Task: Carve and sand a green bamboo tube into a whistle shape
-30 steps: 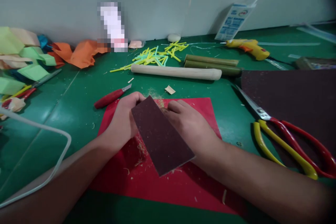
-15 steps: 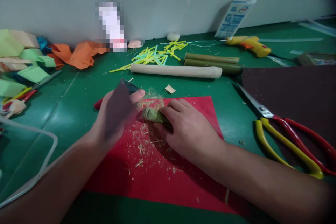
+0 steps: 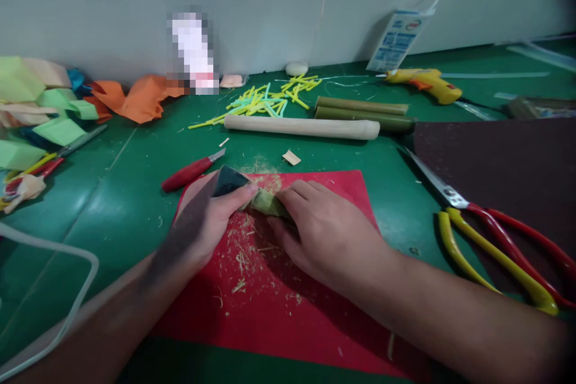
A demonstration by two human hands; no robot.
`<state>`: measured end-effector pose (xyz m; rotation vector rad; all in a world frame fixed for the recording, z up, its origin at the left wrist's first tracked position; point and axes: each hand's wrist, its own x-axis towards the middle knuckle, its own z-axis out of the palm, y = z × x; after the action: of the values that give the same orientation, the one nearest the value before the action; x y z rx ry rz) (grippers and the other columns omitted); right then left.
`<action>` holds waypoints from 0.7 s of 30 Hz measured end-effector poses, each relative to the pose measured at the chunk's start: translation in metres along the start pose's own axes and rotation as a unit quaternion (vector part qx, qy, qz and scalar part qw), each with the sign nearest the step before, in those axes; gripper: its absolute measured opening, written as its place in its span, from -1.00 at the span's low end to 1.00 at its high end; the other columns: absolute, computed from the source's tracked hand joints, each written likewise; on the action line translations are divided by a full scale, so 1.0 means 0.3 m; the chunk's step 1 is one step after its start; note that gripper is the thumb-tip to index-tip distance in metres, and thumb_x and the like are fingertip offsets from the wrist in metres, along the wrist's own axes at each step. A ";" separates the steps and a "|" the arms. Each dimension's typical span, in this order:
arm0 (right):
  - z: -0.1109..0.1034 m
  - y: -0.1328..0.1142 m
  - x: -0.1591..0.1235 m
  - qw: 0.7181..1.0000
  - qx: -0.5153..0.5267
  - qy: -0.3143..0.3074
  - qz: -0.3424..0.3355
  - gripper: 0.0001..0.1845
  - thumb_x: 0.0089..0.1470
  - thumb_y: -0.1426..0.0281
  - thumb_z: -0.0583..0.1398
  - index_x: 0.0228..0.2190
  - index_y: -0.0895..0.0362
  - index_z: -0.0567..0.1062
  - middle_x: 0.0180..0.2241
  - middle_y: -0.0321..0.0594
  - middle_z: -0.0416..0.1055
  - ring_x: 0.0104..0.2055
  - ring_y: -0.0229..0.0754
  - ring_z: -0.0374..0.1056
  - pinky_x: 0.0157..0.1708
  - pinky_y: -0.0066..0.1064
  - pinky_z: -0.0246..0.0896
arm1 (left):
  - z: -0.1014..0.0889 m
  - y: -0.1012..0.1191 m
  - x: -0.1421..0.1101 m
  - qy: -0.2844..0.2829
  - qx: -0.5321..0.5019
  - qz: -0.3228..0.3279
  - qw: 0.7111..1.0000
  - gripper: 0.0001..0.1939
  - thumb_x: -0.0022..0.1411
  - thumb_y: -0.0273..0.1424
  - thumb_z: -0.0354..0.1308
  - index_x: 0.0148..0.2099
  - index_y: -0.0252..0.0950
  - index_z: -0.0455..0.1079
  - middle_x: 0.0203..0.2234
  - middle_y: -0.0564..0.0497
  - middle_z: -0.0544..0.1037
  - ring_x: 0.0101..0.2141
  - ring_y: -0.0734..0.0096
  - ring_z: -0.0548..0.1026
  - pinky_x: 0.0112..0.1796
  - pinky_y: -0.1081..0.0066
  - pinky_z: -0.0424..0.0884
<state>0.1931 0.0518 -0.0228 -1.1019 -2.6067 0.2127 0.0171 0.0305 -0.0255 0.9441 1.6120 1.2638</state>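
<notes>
My left hand [image 3: 216, 216] is closed on a dark, folded sheet of sandpaper [image 3: 229, 181], its thumb pressed on top. The sandpaper's edge meets the near end of a short green bamboo piece [image 3: 269, 204]. Wrapped round that bamboo is my right hand [image 3: 330, 225], which hides most of its length. Both hands are over a red sheet [image 3: 310, 330] strewn with pale shavings [image 3: 240, 261]. Just beyond my left hand lies a red-handled knife [image 3: 186, 174], blade pointing right. A small bamboo chip [image 3: 291, 158] rests past the red sheet.
Behind lie a pale peeled stick [image 3: 301, 126], green bamboo lengths [image 3: 364, 117] and yellow glue-like sticks [image 3: 256, 101]. At right are large scissors [image 3: 459, 198], a dark sheet [image 3: 499, 168] and a yellow glue gun [image 3: 425, 84]. Folded coloured paper [image 3: 58, 126] sits at left.
My left hand has moved down and slightly right with the sandpaper, against the bamboo's end, uncovering the knife. My right hand keeps its hold on the bamboo, almost in place.
</notes>
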 end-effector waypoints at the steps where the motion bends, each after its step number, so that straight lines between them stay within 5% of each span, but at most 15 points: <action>1: 0.002 -0.001 0.000 1.000 0.007 -0.004 0.006 -0.82 0.15 0.37 0.11 -0.36 0.20 0.47 -0.38 -0.14 0.39 -0.34 -0.11 0.26 -0.38 -0.30 0.07 | 0.004 0.004 -0.002 -0.002 0.026 0.015 1.000 -0.77 -0.05 -0.25 0.39 -0.33 -0.24 0.57 -0.42 0.06 0.58 -0.31 0.24 0.50 -0.32 0.43 0.38; 7: 0.006 -0.010 0.000 0.999 0.025 -0.016 0.042 -0.84 0.15 0.35 0.11 -0.36 0.18 0.43 -0.38 -0.16 0.36 -0.35 -0.12 0.26 -0.42 -0.32 0.02 | 0.006 0.006 -0.004 -0.017 0.143 0.060 0.988 -0.76 0.04 -0.16 0.32 -0.25 -0.16 0.58 -0.41 0.09 0.58 -0.28 0.22 0.49 -0.26 0.39 0.37; 13: 0.005 -0.019 -0.003 0.999 0.018 0.009 0.048 -0.88 0.13 0.36 0.13 -0.38 0.15 0.41 -0.41 -0.18 0.36 -0.40 -0.16 0.22 -0.47 -0.34 -0.04 | 0.009 0.014 -0.008 -0.039 0.083 0.056 0.994 -0.88 0.03 -0.31 0.35 -0.42 -0.24 0.51 -0.55 0.10 0.48 -0.49 0.40 0.39 -0.49 0.46 0.27; 21: 0.018 -0.025 0.003 0.997 -0.052 0.057 0.002 -0.96 0.04 0.47 0.16 -0.44 0.14 0.41 -0.48 -0.19 0.34 -0.44 -0.17 0.16 -0.47 -0.34 -0.06 | 0.030 0.032 -0.020 0.004 0.066 0.027 0.997 -0.73 -0.05 -0.35 0.40 -0.55 -0.29 0.35 -0.65 0.15 0.36 -0.58 0.53 0.24 -0.57 0.51 0.16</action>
<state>0.1857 0.0471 -0.0258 -1.1181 -2.5399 0.0139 0.0283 0.0299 -0.0162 1.0710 1.7034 1.2107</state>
